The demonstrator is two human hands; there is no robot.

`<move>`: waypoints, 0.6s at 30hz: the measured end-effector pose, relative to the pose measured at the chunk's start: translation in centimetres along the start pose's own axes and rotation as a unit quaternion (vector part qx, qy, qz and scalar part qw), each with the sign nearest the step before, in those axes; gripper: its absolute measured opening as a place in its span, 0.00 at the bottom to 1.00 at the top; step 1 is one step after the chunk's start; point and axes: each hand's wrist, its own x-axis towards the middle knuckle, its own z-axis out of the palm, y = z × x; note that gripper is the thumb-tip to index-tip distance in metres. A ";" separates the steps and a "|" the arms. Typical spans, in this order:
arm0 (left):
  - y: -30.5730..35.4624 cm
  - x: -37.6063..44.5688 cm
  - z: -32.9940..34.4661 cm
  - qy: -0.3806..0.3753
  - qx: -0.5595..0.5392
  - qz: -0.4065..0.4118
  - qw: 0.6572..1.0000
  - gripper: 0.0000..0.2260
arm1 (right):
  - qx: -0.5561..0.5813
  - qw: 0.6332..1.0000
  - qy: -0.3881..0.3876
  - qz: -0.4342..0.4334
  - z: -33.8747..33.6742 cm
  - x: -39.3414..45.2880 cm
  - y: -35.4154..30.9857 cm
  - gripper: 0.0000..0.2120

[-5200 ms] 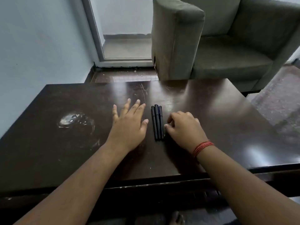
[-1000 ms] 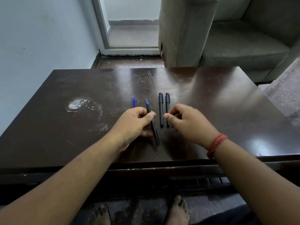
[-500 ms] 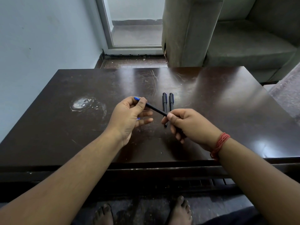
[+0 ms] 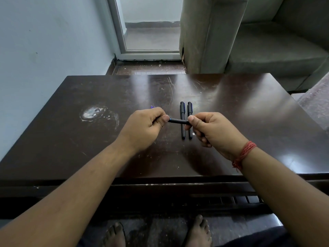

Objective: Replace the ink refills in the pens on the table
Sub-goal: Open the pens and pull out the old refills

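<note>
My left hand (image 4: pixel 142 130) and right hand (image 4: pixel 211 129) each pinch one slim black pen (image 4: pixel 178 121) mid-frame. Two more capped black pens (image 4: pixel 186 120) lie side by side on the dark wooden table (image 4: pixel 249 113).

Two pens (image 4: pixel 186 120) lie side by side on the table (image 4: pixel 71 139), near its middle, running front to back. Above them a third pen (image 4: pixel 178 121) crosses left to right, its ends in the left hand (image 4: pixel 144 129) and right hand (image 4: pixel 211 130). Behind the left hand, what seem to be refill tips (image 4: pixel 152 106) lie on the table. An armchair (image 4: pixel 249 41) stands beyond the far edge, to the right.
</note>
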 end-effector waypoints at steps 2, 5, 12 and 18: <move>0.1 0.1 0.2 0.004 0.004 -0.014 1.000 0.15 | -0.019 0.999 0.010 -0.025 -0.2 0.2 -0.2 0.14; 0.3 0.0 0.4 0.002 -0.014 -0.033 0.999 0.18 | -0.077 0.994 0.023 -0.072 -0.6 0.3 -0.4 0.10; 0.4 -0.3 0.7 -0.016 -0.006 -0.034 0.999 0.19 | 0.031 0.997 0.022 -0.069 -0.9 -0.2 0.3 0.04; 0.4 -0.4 0.6 -0.004 0.005 -0.019 1.000 0.17 | 0.026 0.999 0.033 -0.013 -0.8 0.2 0.3 0.12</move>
